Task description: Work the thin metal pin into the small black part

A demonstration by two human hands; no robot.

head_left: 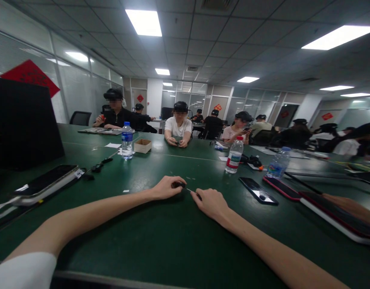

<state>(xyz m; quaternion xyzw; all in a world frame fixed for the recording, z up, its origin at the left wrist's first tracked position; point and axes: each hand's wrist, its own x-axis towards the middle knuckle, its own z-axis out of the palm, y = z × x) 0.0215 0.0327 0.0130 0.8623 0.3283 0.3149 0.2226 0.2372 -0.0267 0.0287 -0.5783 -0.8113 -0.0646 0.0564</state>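
Over the middle of the green table, my left hand [168, 188] is closed around a small black object [182, 184], its kind hidden by my fingers. My right hand [211, 202] is just to the right, with thumb and fingers pinched on a thin, pale, metal-looking rod [189, 190]. That rod spans the short gap between the hands, and its tip points at the black object. Whether the tip touches it, I cannot tell. Any handle on the rod is hidden in my right hand.
On the green table [137, 237] stand a blue-capped bottle [127, 140], a small open box [142, 146] and a red-capped bottle [234, 155]. A phone [258, 191] lies right of my hands. A black screen [25, 120] rises at left. A co-worker [178, 126] sits opposite.
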